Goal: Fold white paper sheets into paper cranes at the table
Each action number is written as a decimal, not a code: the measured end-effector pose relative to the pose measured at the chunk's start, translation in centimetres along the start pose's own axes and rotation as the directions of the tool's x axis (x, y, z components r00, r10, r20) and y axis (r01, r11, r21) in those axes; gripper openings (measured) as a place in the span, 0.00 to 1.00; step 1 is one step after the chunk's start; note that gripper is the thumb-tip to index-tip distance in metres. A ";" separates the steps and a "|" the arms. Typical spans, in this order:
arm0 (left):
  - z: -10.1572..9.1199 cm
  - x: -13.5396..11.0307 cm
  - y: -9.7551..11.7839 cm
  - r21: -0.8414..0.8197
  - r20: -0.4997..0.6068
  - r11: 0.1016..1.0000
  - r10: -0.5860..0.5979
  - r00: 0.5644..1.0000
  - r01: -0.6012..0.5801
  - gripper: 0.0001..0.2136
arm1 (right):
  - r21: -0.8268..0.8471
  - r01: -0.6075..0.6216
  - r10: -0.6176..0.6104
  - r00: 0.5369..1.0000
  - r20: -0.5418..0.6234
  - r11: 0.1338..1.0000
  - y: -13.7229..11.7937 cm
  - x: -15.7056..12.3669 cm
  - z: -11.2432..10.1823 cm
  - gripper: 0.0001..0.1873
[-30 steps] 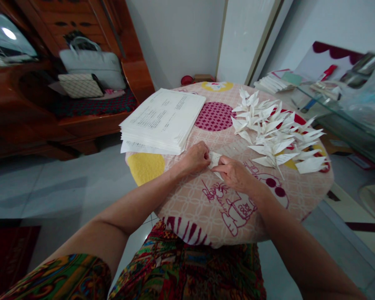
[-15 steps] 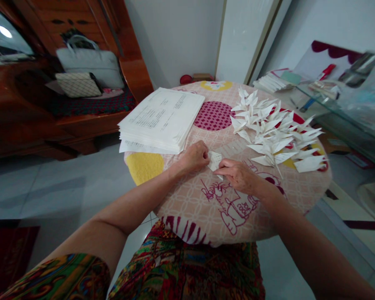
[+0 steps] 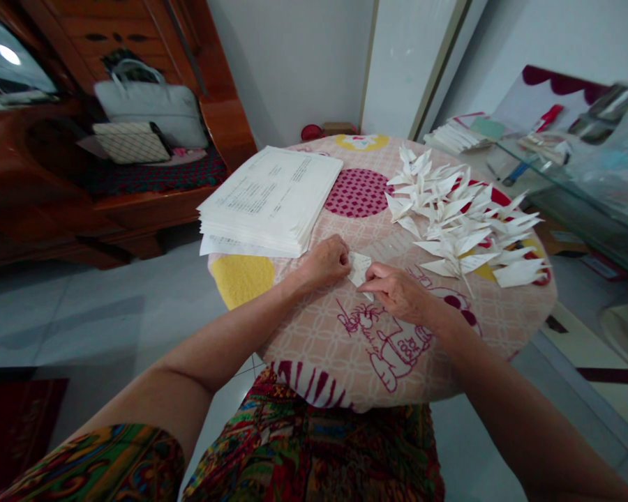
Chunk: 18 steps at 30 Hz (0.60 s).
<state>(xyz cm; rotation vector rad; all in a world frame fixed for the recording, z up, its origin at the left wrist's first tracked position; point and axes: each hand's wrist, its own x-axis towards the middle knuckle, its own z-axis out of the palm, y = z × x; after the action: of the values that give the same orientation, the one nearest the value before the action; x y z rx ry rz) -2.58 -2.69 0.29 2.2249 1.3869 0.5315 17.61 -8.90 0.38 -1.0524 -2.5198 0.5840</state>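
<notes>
A small folded piece of paper with print on it lies between my hands on the round cloth-covered table. My left hand is closed at the paper's left edge, its fingers curled. From the right, my right hand pinches the paper's lower right part, hiding that corner. Many folded paper cranes are heaped to the right, beyond my right hand. Up and to the left of my hands is a thick stack of printed paper sheets.
A glass-topped stand at the right holds a red marker, papers and a plastic bag. Left of the table is a carved wooden bench with a grey handbag and a checked pouch.
Almost nothing differs. Both hands keep their hold on the folded paper in the same place.
</notes>
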 end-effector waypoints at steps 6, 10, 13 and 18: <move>0.0 0.1 -0.1 0.007 0.022 1.000 0.000 1.000 0.000 0.05 | 0.020 -0.014 0.013 1.000 0.013 1.000 -0.1 -0.1 -0.1 0.17; 0.0 0.2 -0.1 -0.007 0.019 1.000 0.001 1.000 -0.001 0.05 | -0.031 -0.016 0.017 0.998 0.059 0.999 -0.3 -0.1 -0.3 0.16; 0.1 0.2 -0.2 0.011 0.023 1.000 0.014 1.000 -0.014 0.05 | -0.058 -0.013 0.018 0.996 0.085 0.998 -0.5 -0.1 -0.4 0.15; 0.1 0.2 -0.3 0.031 0.026 0.999 0.017 1.000 -0.017 0.05 | -0.099 -0.006 0.018 0.993 0.112 0.995 -0.8 -0.5 -0.5 0.15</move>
<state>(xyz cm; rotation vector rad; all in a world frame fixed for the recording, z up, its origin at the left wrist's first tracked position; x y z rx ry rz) -2.65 -2.39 0.03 2.2621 1.3731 0.4884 17.70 -9.64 1.09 -1.0987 -2.6670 0.5415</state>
